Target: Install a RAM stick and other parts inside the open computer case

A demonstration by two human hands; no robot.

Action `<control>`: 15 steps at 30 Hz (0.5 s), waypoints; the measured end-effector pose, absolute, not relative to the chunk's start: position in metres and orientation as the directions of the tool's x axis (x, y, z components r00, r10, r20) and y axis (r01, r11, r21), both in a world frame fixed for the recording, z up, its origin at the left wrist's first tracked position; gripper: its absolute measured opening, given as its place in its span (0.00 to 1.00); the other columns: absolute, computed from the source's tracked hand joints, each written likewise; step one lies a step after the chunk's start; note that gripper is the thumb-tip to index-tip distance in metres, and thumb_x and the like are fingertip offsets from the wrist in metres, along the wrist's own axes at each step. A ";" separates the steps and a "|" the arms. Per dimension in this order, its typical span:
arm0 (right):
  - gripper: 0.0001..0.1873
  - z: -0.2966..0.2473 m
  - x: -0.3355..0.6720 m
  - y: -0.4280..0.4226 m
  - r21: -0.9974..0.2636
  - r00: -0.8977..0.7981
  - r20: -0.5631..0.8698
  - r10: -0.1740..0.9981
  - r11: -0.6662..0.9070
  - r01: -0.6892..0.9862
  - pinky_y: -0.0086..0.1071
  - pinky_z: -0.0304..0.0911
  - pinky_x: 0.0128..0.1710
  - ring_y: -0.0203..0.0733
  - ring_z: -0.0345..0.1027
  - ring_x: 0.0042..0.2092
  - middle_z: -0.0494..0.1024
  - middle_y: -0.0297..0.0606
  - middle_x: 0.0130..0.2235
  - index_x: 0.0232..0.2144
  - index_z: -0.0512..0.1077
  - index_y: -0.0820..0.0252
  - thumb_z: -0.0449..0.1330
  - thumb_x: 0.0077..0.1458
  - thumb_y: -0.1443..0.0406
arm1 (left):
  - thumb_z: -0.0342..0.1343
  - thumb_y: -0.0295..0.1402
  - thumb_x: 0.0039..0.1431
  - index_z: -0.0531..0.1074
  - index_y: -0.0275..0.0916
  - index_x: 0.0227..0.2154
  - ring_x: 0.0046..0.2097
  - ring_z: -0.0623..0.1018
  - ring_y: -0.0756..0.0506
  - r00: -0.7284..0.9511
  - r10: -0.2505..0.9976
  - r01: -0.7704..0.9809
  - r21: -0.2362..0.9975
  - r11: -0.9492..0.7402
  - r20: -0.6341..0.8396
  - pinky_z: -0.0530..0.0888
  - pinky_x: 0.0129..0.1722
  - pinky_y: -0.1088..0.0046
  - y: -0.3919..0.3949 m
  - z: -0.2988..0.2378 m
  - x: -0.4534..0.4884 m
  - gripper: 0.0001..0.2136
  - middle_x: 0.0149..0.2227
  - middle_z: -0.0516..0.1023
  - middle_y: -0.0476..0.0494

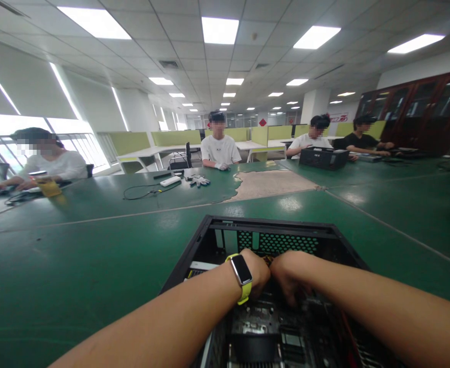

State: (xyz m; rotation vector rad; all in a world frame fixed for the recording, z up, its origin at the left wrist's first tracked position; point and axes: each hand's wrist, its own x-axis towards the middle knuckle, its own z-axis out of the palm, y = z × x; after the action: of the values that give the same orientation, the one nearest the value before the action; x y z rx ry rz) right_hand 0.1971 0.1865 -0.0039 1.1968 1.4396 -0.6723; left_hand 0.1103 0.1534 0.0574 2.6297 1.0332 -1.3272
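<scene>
An open black computer case (213,227) lies on the green table (75,255) right in front of me, its circuit board and fan showing inside. Both my hands reach down into it, side by side and touching. My left hand (258,273) wears a yellow-strapped smartwatch (242,273) on the wrist. My right hand (289,273) is curled over with the fingers pointing down into the case. The fingers of both hands are hidden behind the knuckles, so what they grip is not visible.
Several other people sit around the far sides of the table. A second black case (322,157) stands at the back right, a white remote (170,181), gloves (198,180) and a cable (144,193) at the back middle, a yellow cup (48,186) at the left.
</scene>
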 end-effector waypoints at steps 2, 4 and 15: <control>0.12 -0.003 0.197 0.187 0.189 0.084 -0.949 0.305 0.334 0.923 0.36 0.67 0.30 0.40 0.67 0.24 0.72 0.36 0.23 0.15 0.70 0.65 0.66 0.44 0.66 | 0.66 0.35 0.44 0.74 0.36 0.47 0.45 0.78 0.38 0.414 0.553 0.572 -0.266 -0.776 -0.724 0.77 0.42 0.63 0.154 0.057 0.111 0.24 0.46 0.79 0.38; 0.12 -0.005 0.196 0.188 0.188 0.076 -0.950 0.304 0.358 0.915 0.36 0.68 0.30 0.41 0.68 0.25 0.72 0.37 0.23 0.15 0.71 0.65 0.67 0.42 0.65 | 0.66 0.34 0.43 0.74 0.36 0.46 0.45 0.78 0.37 0.413 0.552 0.580 -0.259 -0.773 -0.724 0.77 0.42 0.62 0.153 0.057 0.111 0.24 0.46 0.79 0.38; 0.09 -0.018 0.192 0.197 0.135 -0.024 -0.904 0.427 0.339 0.931 0.43 0.68 0.37 0.48 0.71 0.31 0.73 0.37 0.23 0.13 0.71 0.63 0.70 0.28 0.71 | 0.67 0.29 0.40 0.73 0.31 0.47 0.46 0.78 0.36 0.429 0.540 0.587 -0.231 -0.776 -0.724 0.77 0.45 0.59 0.151 0.062 0.109 0.27 0.48 0.78 0.35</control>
State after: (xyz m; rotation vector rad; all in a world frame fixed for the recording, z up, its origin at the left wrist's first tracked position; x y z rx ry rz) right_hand 0.1921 0.1968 -0.0178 1.2472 1.6247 -0.6466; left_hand 0.1091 0.1510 0.0625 2.6075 1.0297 -1.2880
